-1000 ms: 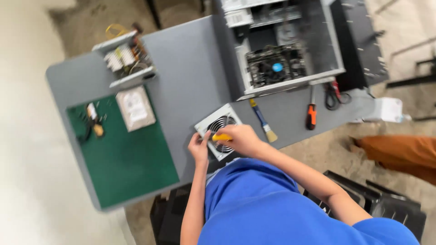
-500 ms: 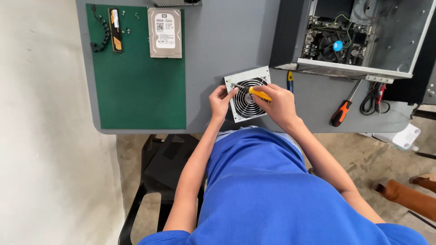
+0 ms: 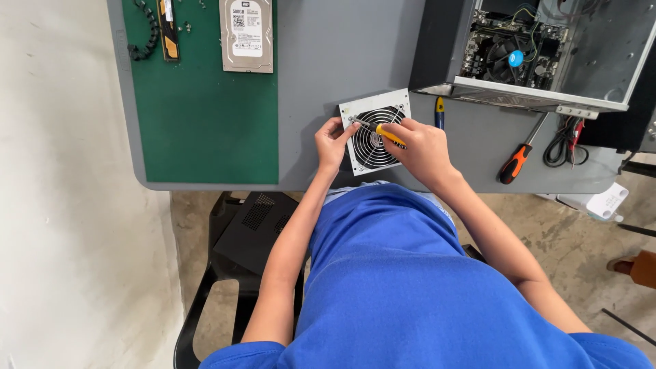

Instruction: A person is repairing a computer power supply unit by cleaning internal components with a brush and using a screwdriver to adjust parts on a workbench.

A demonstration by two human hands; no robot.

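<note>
Your left hand [image 3: 333, 142] steadied the fan unit [image 3: 372, 130]; your right hand [image 3: 418, 147] gripped the yellow screwdriver [image 3: 380, 131], tip apparently at a corner.

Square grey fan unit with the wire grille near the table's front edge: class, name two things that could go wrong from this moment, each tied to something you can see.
1. The yellow-handled screwdriver in the right hand has its tip at a corner of the square grey fan unit; it may slip toward the left hand steadying that corner.
2. The unit lies near the front edge of the grey table, so a loosened screw could roll off.
</note>
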